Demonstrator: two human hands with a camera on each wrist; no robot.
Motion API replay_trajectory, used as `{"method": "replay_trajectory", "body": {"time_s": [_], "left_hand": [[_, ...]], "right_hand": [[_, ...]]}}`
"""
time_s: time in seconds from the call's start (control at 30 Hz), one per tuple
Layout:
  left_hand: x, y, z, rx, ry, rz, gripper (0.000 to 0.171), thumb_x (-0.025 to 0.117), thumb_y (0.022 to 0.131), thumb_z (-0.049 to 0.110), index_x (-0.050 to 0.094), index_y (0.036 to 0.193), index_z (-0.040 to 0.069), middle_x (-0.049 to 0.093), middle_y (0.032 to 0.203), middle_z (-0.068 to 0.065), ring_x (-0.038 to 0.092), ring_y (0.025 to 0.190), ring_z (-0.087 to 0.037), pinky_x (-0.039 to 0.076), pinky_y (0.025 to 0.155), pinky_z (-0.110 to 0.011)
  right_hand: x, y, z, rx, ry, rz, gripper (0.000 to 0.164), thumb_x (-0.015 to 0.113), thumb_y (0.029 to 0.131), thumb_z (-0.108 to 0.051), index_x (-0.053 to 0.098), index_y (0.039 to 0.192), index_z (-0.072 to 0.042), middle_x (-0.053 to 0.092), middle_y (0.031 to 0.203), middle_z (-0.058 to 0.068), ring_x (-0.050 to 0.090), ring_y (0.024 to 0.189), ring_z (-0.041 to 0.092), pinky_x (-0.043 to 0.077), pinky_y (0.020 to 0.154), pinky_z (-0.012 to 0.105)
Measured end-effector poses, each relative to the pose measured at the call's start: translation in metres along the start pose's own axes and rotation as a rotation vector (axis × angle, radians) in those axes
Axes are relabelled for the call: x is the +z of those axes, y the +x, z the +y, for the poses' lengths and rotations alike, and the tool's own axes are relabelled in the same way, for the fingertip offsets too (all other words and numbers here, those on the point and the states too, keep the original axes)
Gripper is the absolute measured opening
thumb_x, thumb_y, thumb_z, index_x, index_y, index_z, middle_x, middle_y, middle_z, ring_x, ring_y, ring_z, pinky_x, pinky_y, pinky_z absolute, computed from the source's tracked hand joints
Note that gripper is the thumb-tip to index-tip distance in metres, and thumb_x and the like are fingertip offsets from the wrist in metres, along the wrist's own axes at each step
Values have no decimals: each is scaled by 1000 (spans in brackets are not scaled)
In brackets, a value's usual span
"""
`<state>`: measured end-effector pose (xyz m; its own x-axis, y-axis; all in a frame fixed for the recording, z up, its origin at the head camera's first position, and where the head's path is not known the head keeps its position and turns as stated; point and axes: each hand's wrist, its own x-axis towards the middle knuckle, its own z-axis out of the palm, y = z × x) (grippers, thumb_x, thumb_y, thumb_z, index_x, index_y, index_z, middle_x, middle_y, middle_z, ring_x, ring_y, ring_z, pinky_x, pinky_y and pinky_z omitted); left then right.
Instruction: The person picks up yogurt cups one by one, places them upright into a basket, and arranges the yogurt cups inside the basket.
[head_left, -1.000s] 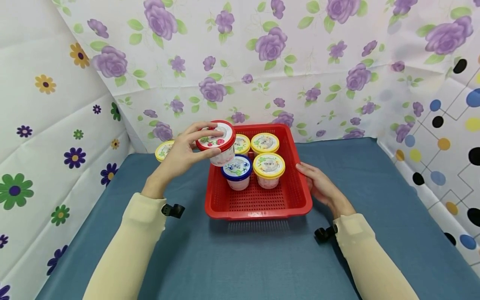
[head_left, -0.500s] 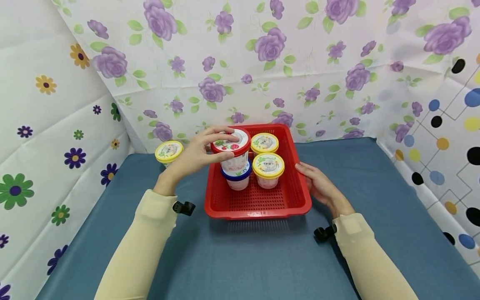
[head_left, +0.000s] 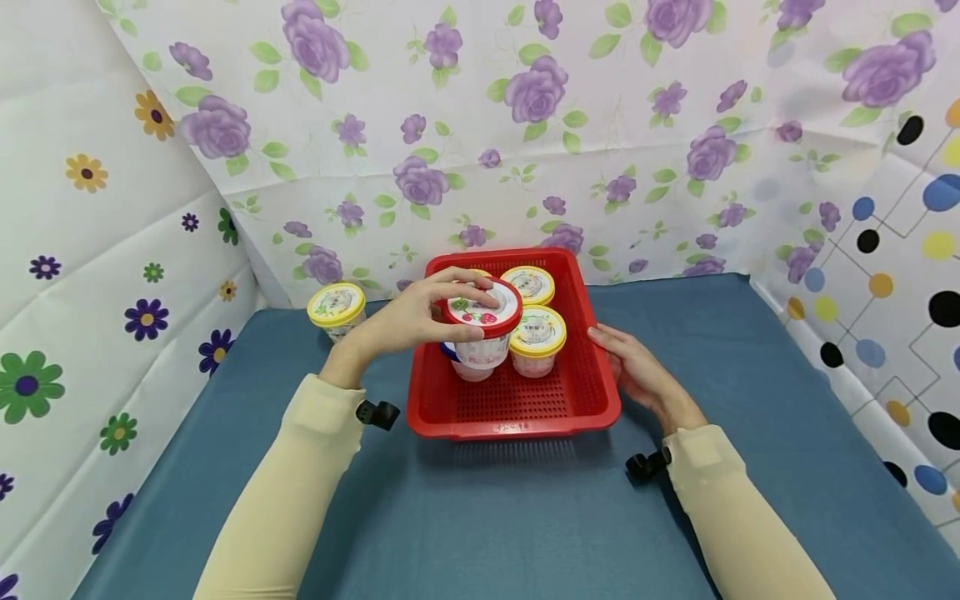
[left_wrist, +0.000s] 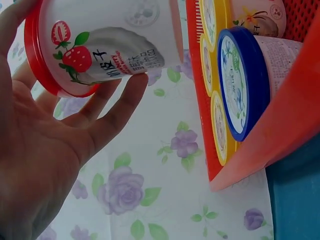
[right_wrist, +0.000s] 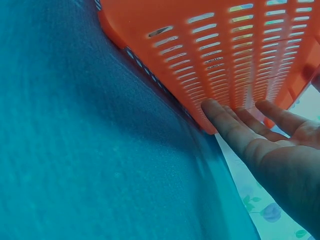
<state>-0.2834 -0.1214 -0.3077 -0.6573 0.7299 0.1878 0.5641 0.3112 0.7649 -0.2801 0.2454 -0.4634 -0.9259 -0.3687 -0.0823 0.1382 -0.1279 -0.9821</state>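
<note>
My left hand (head_left: 423, 315) grips a red-lidded cup (head_left: 483, 325) by its lid and upper side, holding it above the red basket (head_left: 517, 429). Strawberries are printed on the cup, as the left wrist view shows. It hangs over a blue-lidded cup (left_wrist: 235, 85) in the basket and hides most of it in the head view. Several yellow-lidded cups (head_left: 537, 332) stand beside and behind that one. My right hand (head_left: 637, 371) touches the basket's right side; in the right wrist view its fingers (right_wrist: 225, 120) reach nearly straight against the slotted outer wall.
Another yellow-lidded cup (head_left: 336, 307) stands on the blue tablecloth (head_left: 480, 525), left of the basket and behind my left wrist. A flowered sheet (head_left: 480, 192) hangs close behind the basket, with patterned sheets at both sides.
My left hand has carried the red-lidded cup rightward and toward me, from the basket's left rim to over the blue-lidded cup. The right hand and basket have stayed in place.
</note>
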Motion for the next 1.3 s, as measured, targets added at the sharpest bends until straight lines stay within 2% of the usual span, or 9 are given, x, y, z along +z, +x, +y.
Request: {"method": "replay_trajectory", "body": {"time_s": [0.3,0.7,1.0,1.3], "left_hand": [[4,2,-10,3,11,-79,42,81,90,18,73,132,17,50,149,1,37,141,-18,56,98,-40],[7,2,-11,-20,30,-92,44,81,90,22,73,133,20,51,148,2,38,140,-18,57,96,-40],[9,2,-10,-69,4,-114,43,82,91,20,73,133,19,50,148,1,39,139,-20,55,99,-45],[9,3,-9,-64,46,-138,43,82,92,21,73,134,20,51,148,1,40,139,-19,54,100,-41]], "right_hand": [[2,2,0,9,-14,0,59,51,110,-40,41,157,-6,56,146,24,71,115,27,60,90,41],[2,1,1,10,-20,9,59,51,110,-40,41,157,-6,59,144,23,72,113,27,60,90,42],[0,-1,-1,9,-17,0,59,50,110,-40,39,157,-6,60,143,22,72,113,27,60,90,42],[0,0,0,8,-17,4,59,51,110,-40,40,157,-6,59,143,23,72,114,29,60,89,43]]}}
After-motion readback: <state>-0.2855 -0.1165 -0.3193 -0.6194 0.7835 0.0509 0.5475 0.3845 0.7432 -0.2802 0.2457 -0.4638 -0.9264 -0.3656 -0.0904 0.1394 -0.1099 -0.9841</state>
